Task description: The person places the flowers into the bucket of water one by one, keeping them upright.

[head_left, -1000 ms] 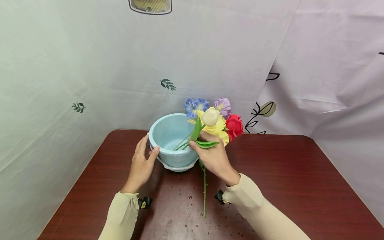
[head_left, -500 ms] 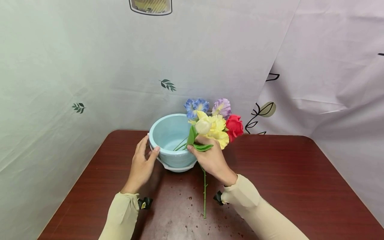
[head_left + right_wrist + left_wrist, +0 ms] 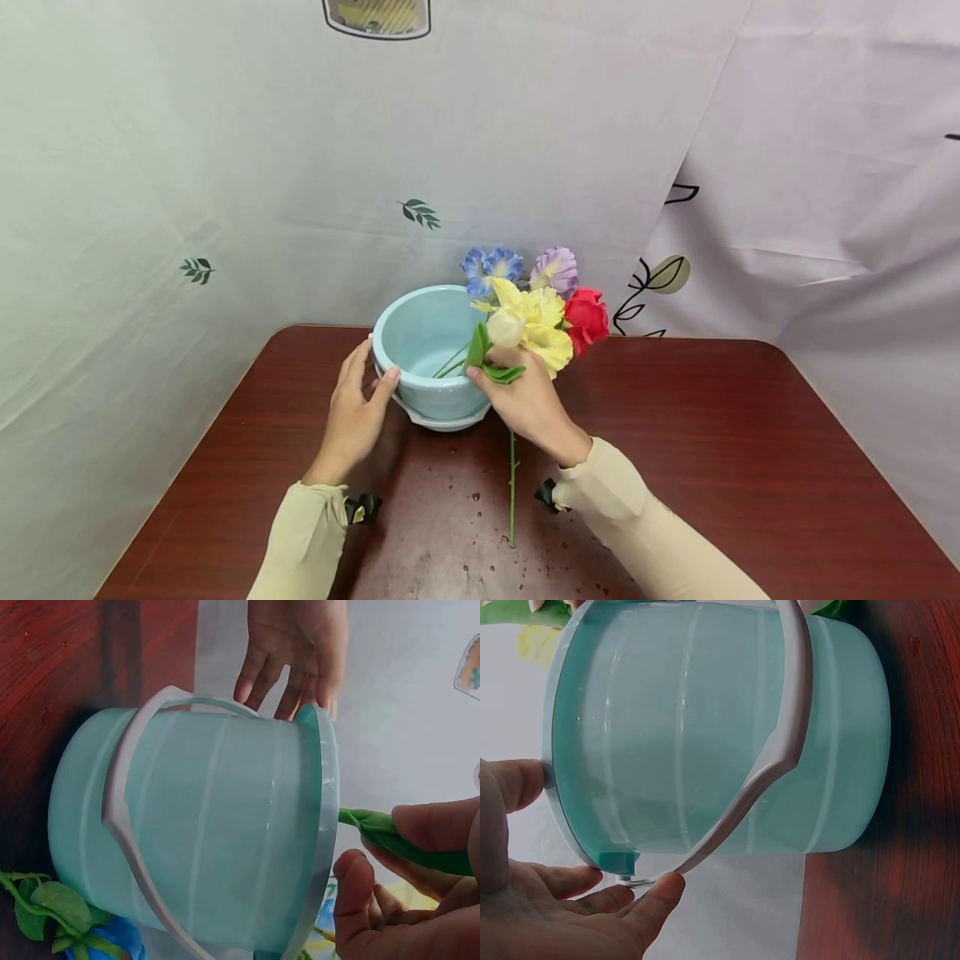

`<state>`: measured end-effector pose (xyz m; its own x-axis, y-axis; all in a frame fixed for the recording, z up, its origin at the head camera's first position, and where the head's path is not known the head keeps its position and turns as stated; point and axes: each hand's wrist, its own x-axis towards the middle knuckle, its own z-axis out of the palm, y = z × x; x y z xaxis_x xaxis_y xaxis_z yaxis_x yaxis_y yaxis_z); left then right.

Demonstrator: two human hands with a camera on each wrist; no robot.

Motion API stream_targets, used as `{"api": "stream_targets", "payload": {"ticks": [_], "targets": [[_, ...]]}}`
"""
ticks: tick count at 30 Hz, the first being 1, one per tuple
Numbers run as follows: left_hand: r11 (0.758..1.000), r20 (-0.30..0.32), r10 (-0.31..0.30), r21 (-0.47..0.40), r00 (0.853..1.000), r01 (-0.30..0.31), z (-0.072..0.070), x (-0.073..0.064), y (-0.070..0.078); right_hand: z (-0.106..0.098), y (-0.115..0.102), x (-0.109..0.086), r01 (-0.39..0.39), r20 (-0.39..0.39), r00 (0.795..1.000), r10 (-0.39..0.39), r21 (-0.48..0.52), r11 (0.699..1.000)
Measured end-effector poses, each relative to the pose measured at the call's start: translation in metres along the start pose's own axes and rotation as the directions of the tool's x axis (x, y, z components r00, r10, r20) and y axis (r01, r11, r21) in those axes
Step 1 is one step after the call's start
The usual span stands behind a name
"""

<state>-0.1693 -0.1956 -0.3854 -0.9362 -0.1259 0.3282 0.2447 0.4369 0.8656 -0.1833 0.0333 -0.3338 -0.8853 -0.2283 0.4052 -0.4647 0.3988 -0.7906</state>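
Note:
A light blue bucket (image 3: 442, 400) with a pale handle (image 3: 787, 742) stands on the table. My left hand (image 3: 354, 417) holds its left side, thumb on the rim and fingers by the handle joint. At the right part of the rim, my right hand (image 3: 528, 400) pinches the green stem of a white tulip (image 3: 506, 328), its leaf (image 3: 390, 836) under the thumb in the right wrist view. Yellow flowers (image 3: 546, 310) and blue flowers (image 3: 495, 267) lean at the bucket's right side, with thin stems (image 3: 450, 365) slanting down inside.
A purple flower (image 3: 555, 269) and a red rose (image 3: 587, 317) stand right of the bucket. One green stem (image 3: 512, 492) lies on the brown table (image 3: 712, 450) toward the front, near water drops. Beside the bucket base is a blue bloom (image 3: 116, 941). A white cloth (image 3: 300, 167) hangs behind.
My right hand has moved slightly left and the tulip has come down toward the bucket, its bloom now lower in front of the yellow flowers. My left hand and the bucket stay put.

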Motion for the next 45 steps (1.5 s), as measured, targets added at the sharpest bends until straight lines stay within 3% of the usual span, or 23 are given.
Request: {"api": "stream_targets", "payload": {"ticks": [13, 29, 45], "targets": [[1.000, -0.012, 0.008, -0.015, 1.000, -0.008, 0.001, 0.001, -0.001, -0.003, 0.006, -0.007, 0.085, -0.001, 0.996, -0.085, -0.125, 0.989], [1.000, -0.009, 0.010, -0.009, 1.000, -0.010, 0.001, 0.001, -0.002, -0.009, 0.017, -0.020, -0.036, 0.049, 0.998, 0.040, -0.072, 0.997], [1.000, -0.008, 0.007, 0.000, 1.000, -0.007, 0.001, 0.000, -0.001, -0.015, 0.037, -0.027, -0.084, 0.006, 0.996, 0.085, -0.116, 0.990]]}}
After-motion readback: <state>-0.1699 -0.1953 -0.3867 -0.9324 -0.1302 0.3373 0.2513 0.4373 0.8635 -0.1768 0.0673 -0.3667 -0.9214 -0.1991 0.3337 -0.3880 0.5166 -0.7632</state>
